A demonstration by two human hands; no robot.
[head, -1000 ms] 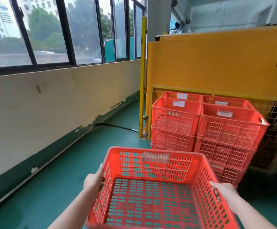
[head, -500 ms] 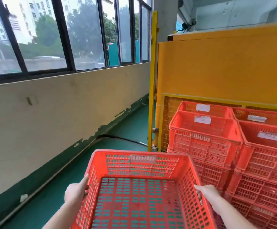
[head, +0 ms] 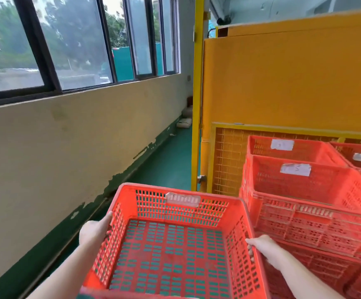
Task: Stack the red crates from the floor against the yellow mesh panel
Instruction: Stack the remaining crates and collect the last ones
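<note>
To your left runs a beige wall (head: 67, 147) under a row of dark-framed windows (head: 74, 44), with green floor (head: 168, 160) along its foot. Ahead on your right stands a solid yellow sheet panel (head: 293, 78), and below it the yellow mesh panel (head: 229, 160), next to a yellow post (head: 196, 93). Stacked red crates (head: 308, 212) sit against that mesh, each with slotted walls and a pale paper tag on its far wall.

You hold one more red crate (head: 179, 210) in the air at your front, just left of the stack. It is empty, and the floor shows green through its slotted base.

Your right hand (head: 263, 249) curls over the right rim, fingers inside. Your left hand (head: 94, 231) presses on the left wall, thumb along the rim; its fingers are hidden and seem to hook underneath. A clear label holder (head: 182, 199) sits on the crate's far wall.
</note>
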